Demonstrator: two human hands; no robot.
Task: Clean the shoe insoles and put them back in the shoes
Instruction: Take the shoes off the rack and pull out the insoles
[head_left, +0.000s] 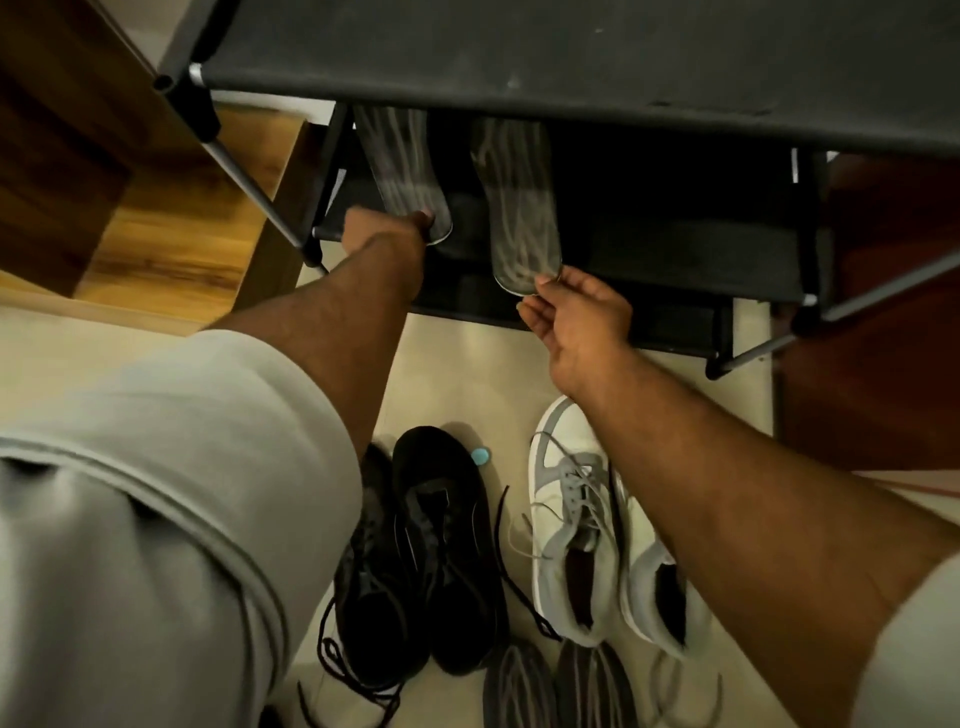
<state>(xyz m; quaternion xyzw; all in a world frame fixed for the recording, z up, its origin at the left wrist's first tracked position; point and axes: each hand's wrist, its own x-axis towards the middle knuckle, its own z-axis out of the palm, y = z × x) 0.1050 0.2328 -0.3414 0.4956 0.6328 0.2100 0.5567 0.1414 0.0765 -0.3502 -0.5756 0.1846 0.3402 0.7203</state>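
Two insoles lean on the rack (519, 57), heels toward us, and we have one in each hand. Our left hand (384, 228) grips the heel of the left insole (402, 166), fingers curled round its edge. Our right hand (576, 317) pinches the heel of the right insole (522, 208) between thumb and fingertips; the other fingers hang loose. The two hands are well apart, each on its own insole.

We judge the step in hand to be taking this pair off the rack, most likely to refit it. Whether they are clean or still damp we cannot tell.

Next we would draw both insoles clear of the top shelf, bring them down, match each to its shoe and slide it in toe first, flat to the sole.

On the floor below stand the black shoes (431, 551), laces loose and trailing, and beside them the white shoes (587, 535), also unlaced and with their mouths open. Which pair these insoles belong to we cannot say. Another grey pair (556, 686) lies at the bottom edge, just beside the white heels. A small blue thing (480, 456) sits by the black toes.

In the way: the top shelf overhangs the insoles, and the loose laces could foul the shoe mouths.
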